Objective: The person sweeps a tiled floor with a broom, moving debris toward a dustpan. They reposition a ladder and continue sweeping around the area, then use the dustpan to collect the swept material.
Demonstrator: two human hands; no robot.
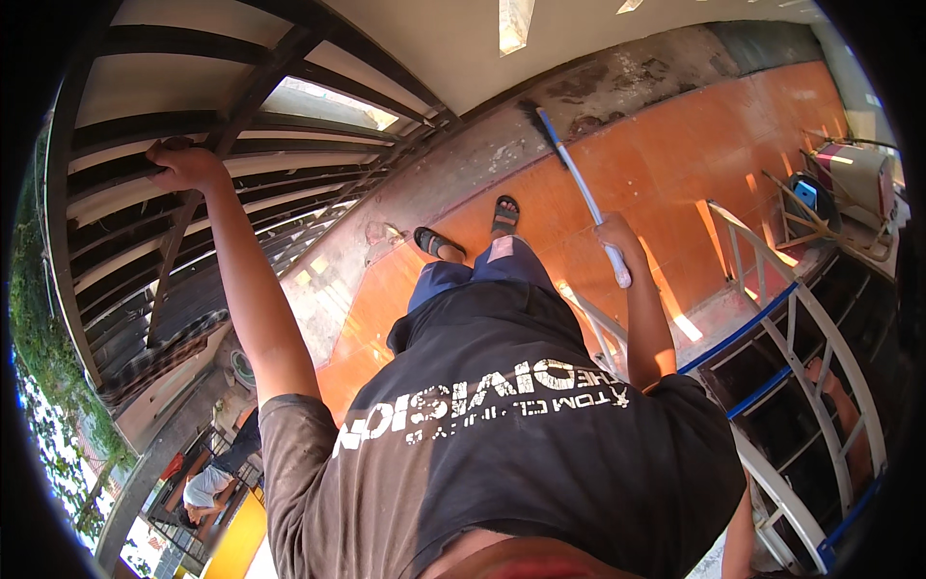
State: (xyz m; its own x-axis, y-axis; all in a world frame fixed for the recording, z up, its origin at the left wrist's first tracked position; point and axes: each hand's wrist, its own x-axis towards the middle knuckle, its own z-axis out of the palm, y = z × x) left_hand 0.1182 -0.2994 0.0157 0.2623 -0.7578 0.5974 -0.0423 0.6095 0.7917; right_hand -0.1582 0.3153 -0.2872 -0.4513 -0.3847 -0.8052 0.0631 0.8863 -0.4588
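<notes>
My left arm reaches out to the upper left. There, my left hand (186, 166) has its fingers curled closed at a dark slat of a slatted metal gate (217, 121). In my right hand (617, 236) is a long-handled broom (576, 179), gripped near the pale end of its blue and white handle. The broom slants away from me, and its dark bristles (531, 116) rest by the edge where the orange floor meets the grey concrete strip. My feet in dark sandals (504, 207) stand close to that edge.
Orange tiled floor (675, 179) runs to the right, below a pale wall (617, 48). A metal-framed rack with blue edging (772, 328) stands close on my right. Chairs (834, 193) are at the far right. Another person (204, 487) is at the lower left.
</notes>
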